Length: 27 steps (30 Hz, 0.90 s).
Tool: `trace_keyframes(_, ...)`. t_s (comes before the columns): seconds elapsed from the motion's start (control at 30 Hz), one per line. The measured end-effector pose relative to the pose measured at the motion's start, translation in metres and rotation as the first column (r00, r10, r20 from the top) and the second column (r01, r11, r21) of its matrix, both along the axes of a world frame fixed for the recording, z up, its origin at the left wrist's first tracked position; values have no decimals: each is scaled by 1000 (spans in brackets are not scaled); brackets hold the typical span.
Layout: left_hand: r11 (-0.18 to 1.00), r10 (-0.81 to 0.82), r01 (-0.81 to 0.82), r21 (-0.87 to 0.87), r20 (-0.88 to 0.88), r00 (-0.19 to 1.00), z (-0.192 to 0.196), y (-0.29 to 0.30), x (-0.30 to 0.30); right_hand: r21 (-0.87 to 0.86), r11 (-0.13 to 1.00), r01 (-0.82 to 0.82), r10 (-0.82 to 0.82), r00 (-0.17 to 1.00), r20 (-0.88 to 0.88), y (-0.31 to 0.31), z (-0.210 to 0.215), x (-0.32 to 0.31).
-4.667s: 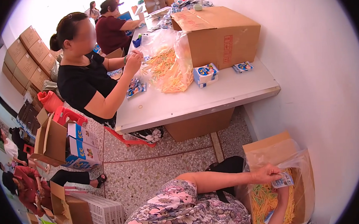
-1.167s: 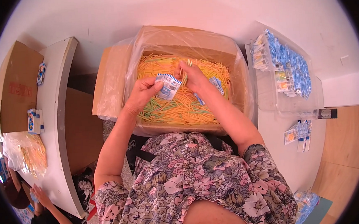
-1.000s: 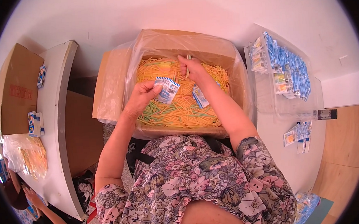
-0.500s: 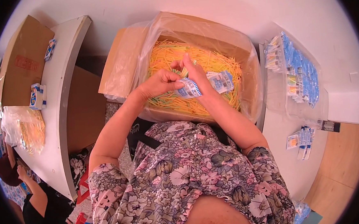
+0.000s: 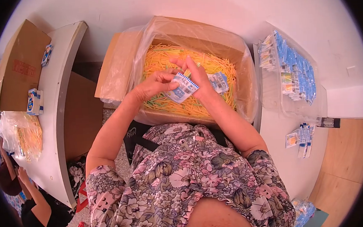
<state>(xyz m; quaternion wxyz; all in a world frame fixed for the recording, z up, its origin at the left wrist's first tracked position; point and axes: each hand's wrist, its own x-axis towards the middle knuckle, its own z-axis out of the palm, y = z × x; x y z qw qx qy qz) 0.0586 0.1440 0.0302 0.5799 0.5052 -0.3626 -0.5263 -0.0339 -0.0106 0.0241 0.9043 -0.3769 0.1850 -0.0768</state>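
Note:
Above a carton of thin yellow and orange sticks [image 5: 161, 58], my two hands are close together. My left hand [image 5: 157, 83] pinches a small blue-and-white packet [image 5: 183, 90] by its striped upper edge, with its printed face turned up. Right beside it, my right hand [image 5: 198, 77] has its fingers curled around a few pale sticks [image 5: 187, 73], whose ends show next to the packet's edge. Part of that grip is hidden by the hand itself. A second blue-and-white packet [image 5: 220, 83] lies over the sticks, by my right wrist.
A clear plastic liner [image 5: 139, 62] drapes over the carton [image 5: 184, 24]. At right, a clear bin [image 5: 271, 89] holds rows of packets, with loose packets [image 5: 301, 136] nearby. A white table [image 5: 52, 138] at left bears a box and a bag of sticks. Another person's arm [image 5: 39, 201] shows at lower left.
The packet in my left hand has tilted, so more of its printed face shows. My right fingers have shifted slightly beside it. The whole view has moved a little.

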Motion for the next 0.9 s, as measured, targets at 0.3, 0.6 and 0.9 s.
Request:
trace_keyframes(0.3, 998, -24, 18, 57, 102, 994, -10, -2, 3, -981, 189, 53, 197, 976, 90, 6, -32, 5)
trace_keyframes(0.6, 996, 75, -50, -76, 384, 920, -16, -2, 4, -867, 496, -51, 48, 998, -31, -1, 9, 3)
trace_keyframes(0.9, 953, 301, -292, -85, 134, 944, -14, -4, 8, -847, 515, 133, -224, 975, 17, -49, 31, -5)
